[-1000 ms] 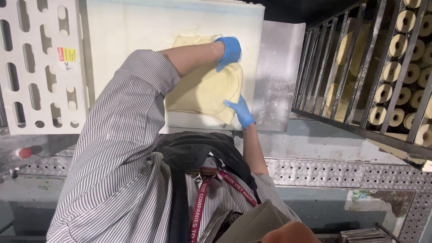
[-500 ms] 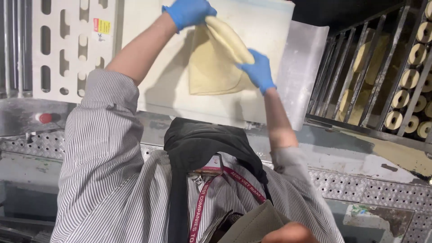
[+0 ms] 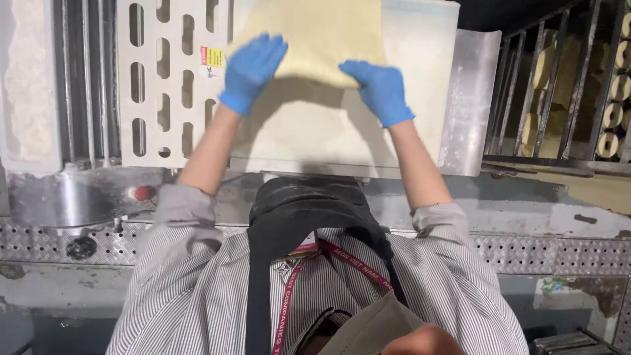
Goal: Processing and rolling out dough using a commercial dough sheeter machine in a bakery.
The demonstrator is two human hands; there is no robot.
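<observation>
Dough sheet (image 3: 315, 36): pale, thin slab held up over the white belt (image 3: 420, 85) of the machine, top edge out of view.
Left hand (image 3: 252, 69): blue-gloved, fingers spread flat against the sheet's lower left.
Right hand (image 3: 380, 89): blue-gloved, fingers splayed under the lower right edge.
Handling: looks soft, floppy, likely tearable; best supported with broad palms at both lower corners.
Nearby: rack of rolls (image 3: 614, 98) at right.

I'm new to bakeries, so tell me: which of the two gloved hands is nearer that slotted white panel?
The left hand. Its blue glove lies on the dough sheet right beside the slotted white panel, while the right hand presses the sheet's other corner, farther from it.
</observation>
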